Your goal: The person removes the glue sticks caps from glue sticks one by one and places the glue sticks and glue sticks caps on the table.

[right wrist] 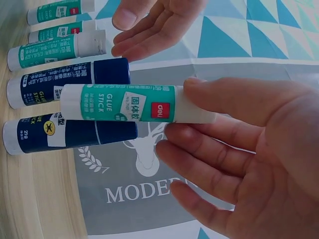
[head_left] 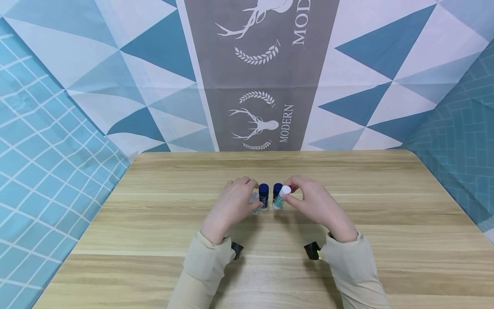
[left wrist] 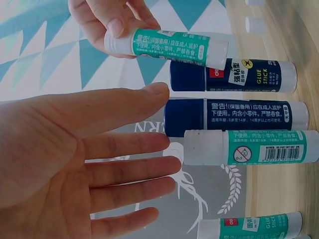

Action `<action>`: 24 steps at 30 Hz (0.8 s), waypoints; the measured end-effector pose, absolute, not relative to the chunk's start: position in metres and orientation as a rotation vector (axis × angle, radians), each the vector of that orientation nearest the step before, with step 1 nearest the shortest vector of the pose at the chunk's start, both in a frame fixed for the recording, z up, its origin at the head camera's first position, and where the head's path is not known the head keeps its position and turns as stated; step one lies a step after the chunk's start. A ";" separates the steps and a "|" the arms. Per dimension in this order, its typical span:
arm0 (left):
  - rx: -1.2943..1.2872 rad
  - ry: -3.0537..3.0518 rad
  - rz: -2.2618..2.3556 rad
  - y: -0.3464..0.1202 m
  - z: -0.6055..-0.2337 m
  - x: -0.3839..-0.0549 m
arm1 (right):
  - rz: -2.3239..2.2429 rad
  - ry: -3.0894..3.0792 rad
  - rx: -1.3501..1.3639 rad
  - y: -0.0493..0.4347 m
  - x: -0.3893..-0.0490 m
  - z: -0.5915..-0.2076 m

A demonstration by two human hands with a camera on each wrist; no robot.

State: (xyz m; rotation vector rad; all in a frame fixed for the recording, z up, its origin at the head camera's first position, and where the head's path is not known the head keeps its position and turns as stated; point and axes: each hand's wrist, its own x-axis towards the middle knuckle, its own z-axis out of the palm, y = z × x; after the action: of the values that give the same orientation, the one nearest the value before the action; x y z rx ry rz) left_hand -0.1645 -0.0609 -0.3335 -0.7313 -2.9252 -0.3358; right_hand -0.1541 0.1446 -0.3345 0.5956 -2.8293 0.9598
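My right hand [head_left: 310, 197] pinches a teal glue stick [right wrist: 129, 103] by its white cap between thumb and fingers, tilted and raised beside the others. Two dark blue glue sticks [right wrist: 45, 89] stand upright side by side on the table. Against the left one stands another teal glue stick [left wrist: 264, 148] with a white top. My left hand [left wrist: 84, 154] is beside these two, its fingers fairly straight and the fingertips right at their caps. It holds nothing. Further teal glue sticks [right wrist: 55, 11] stand beyond, hidden behind the left hand in the head view.
The wood-grain table [head_left: 135, 231] reaches back to a patterned cloth [head_left: 254, 81] with blue triangles and a grey deer panel. Blue checked cloth [head_left: 38, 171] hangs at the left, teal cloth [head_left: 463, 128] at the right. Small black pieces [head_left: 312, 250] jut out at both wrists.
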 end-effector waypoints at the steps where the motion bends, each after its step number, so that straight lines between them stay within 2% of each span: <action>1: -0.732 -2.917 -0.333 -0.061 -0.333 -0.164 | 0.962 -2.823 0.599 0.145 -0.154 -0.334; 24: -0.757 -2.876 -0.358 -0.057 -0.331 -0.162 | 1.048 -2.687 0.683 0.144 -0.150 -0.330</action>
State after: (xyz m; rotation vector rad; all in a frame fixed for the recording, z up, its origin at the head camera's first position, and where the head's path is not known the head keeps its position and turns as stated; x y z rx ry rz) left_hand -0.1624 -0.0574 -0.3307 -0.7566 -2.8765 -0.3575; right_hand -0.1498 0.1437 -0.3303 0.6830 -2.6872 1.0483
